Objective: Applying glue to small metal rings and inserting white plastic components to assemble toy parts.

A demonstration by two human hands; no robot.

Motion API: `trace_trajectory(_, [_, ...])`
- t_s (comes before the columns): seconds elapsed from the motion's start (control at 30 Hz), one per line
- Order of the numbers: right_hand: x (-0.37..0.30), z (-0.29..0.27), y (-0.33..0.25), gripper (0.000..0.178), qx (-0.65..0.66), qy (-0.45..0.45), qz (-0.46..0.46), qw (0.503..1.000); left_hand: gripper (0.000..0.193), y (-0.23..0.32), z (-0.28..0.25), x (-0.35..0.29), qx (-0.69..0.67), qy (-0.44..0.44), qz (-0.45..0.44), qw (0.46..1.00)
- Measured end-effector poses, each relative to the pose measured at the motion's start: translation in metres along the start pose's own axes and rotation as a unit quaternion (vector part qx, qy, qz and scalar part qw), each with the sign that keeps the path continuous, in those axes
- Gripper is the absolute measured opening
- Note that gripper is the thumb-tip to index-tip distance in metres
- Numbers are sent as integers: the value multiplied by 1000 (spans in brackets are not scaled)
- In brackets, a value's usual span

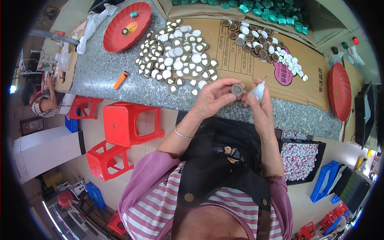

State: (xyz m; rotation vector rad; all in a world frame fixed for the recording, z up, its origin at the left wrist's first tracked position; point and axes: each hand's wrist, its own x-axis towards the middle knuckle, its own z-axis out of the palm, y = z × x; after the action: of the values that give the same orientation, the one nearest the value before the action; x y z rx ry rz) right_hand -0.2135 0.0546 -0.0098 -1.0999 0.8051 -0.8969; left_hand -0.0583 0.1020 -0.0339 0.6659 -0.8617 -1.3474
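Between the thumb and fingers of my left hand [214, 96] is a small round fluted piece [237, 90], dark greenish-brown, its face turned up. My right hand [262, 110] grips a small pale squeeze bottle [258, 92] with a thin needle tip that points up and away. The two hands are close together over the counter's near edge. Beyond my left hand spreads a pile of dark fluted pieces [176, 52] with white on them. A second group of brown and white round pieces [256, 44] lies farther right on a cardboard sheet [300, 94].
An orange lighter [121, 80] lies on the grey speckled counter [96, 68]. Red scalloped trays [116, 42] stand at both ends. Teal cups [268, 16] fill a box at the back. Red stools [120, 124] are at left; another person [44, 98] sits at far left.
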Motion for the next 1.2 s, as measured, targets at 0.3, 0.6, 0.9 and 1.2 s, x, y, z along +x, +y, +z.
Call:
trace_trajectory(0.3, [-28,-37,-31,39,-160,96,-130,974,37,8,-3,-1,-156,25,-59,986])
trace_trajectory(0.6, [-26,-33,-42,31,-107,72,-274,953,36,1,-3,0,-153,40,-72,985])
trace_trajectory(0.9, [-24,-24,-42,30,-298,20,-327,896,36,0,0,1,-133,40,-61,989])
trace_trajectory(1.2, [-23,-22,-42,30,-307,5,-328,894,32,0,3,1,-112,25,-62,992])
